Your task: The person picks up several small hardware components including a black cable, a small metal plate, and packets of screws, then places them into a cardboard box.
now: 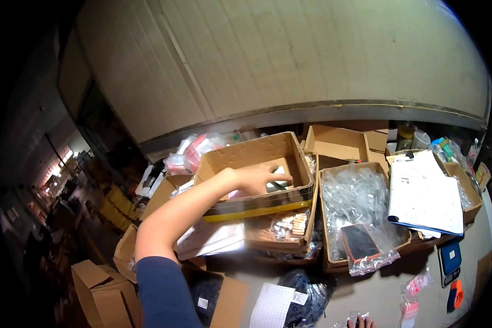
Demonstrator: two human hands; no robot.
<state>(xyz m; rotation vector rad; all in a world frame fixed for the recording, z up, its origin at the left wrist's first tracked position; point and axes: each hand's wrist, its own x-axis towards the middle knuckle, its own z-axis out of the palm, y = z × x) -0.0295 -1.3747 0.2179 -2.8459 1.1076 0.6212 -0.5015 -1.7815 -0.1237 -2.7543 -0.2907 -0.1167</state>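
Note:
My left hand [257, 180] reaches from the lower left into an open cardboard box [246, 149] with yellow tape along its front. Its fingers are spread over a small dark and white item [277, 186] inside, and no firm grip shows. The front wall hides part of that hand. At the bottom edge, only the fingertips of my right hand [362, 323] show, apart and lying flat. They rest by a small clear plastic bag [353, 316] on the table.
Beneath the taped box sits another carton with bagged copper-coloured parts [298, 225]. To its right, a carton of clear bags [351, 191] carries a dark phone-like thing [359, 242]. Papers on a clipboard [426, 191], a blue scale [450, 258] and an orange tool [457, 295] lie further right.

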